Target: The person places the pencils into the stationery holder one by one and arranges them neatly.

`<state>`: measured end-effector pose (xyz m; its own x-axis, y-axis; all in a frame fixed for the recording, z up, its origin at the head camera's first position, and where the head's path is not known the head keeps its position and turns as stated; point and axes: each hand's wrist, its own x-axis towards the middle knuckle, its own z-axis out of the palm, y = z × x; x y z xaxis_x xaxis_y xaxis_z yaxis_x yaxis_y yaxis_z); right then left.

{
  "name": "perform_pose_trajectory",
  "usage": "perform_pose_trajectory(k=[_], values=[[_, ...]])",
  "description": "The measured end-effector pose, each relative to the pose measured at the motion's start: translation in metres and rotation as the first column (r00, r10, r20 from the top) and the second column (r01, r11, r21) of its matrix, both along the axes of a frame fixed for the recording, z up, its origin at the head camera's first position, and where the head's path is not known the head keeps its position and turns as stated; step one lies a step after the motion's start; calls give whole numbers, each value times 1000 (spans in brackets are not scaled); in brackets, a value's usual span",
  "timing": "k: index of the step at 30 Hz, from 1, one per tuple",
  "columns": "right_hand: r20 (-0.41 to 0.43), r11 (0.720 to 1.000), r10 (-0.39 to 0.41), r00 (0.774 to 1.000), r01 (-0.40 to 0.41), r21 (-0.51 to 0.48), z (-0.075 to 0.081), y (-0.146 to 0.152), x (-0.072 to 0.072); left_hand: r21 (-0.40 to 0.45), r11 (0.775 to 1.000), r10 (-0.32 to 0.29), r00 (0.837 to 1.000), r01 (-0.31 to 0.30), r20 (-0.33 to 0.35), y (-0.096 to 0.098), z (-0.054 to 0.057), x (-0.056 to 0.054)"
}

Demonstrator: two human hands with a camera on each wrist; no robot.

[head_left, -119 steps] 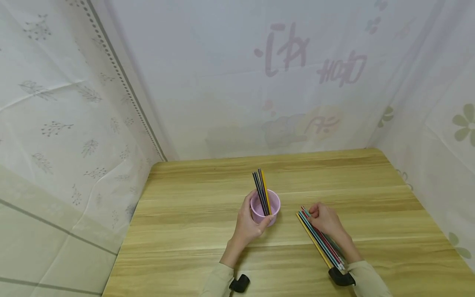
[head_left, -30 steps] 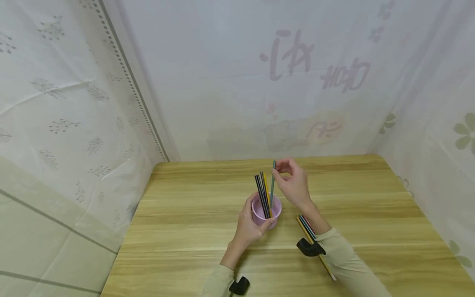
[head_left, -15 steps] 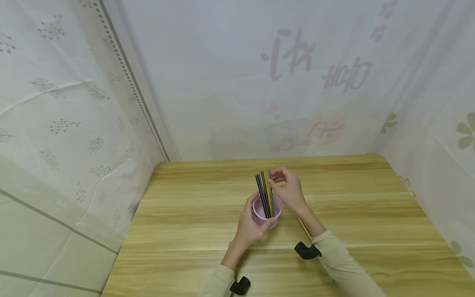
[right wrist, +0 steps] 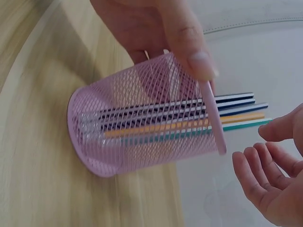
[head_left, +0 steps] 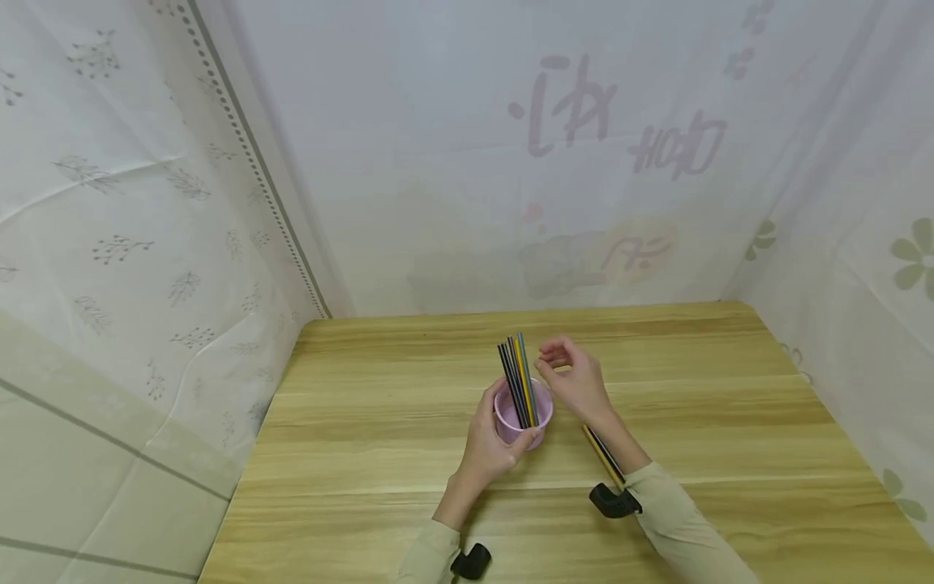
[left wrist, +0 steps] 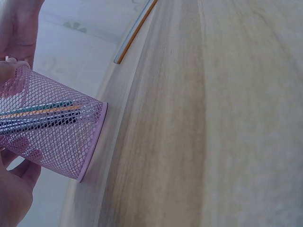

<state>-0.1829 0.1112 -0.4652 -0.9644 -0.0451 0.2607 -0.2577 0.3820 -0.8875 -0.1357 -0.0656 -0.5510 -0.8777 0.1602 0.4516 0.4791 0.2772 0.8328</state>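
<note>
My left hand grips a pink mesh pencil cup by its side, with the thumb near the rim. Inside the cup several pencils lean together: dark ones, a yellow one and a teal one. Just right of the pencil tops is my right hand, fingers loosely bent and nothing held between them. In the right wrist view its thumb tip overlaps the end of the teal pencil. The cup's base edge stands at the wooden tabletop.
A few more pencils, yellow and dark, lie on the wooden table, partly hidden under my right forearm. Black wrist mounts sit on both sleeves. Patterned cloth hangs behind the table and at its sides.
My right hand has carried a teal pencil from the pile on the table into the cup, let go of it and drawn slightly right. The left hand still holds the cup.
</note>
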Motion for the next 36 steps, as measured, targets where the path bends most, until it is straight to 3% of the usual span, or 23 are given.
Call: perform_pose_trajectory(k=[13,23,36], values=[[52,997,-75,996,75,15,-11,31,11,-6,1000,12,1000,-12,-1,0,0,0],[90,996,-90,992,88,32,-22,52,25,-8,1000,19,1000,-19,-20,1,-2,-1],[160,990,-110,981,93,106,-49,76,43,-7,1000,16,1000,-16,10,0,-4,-2]])
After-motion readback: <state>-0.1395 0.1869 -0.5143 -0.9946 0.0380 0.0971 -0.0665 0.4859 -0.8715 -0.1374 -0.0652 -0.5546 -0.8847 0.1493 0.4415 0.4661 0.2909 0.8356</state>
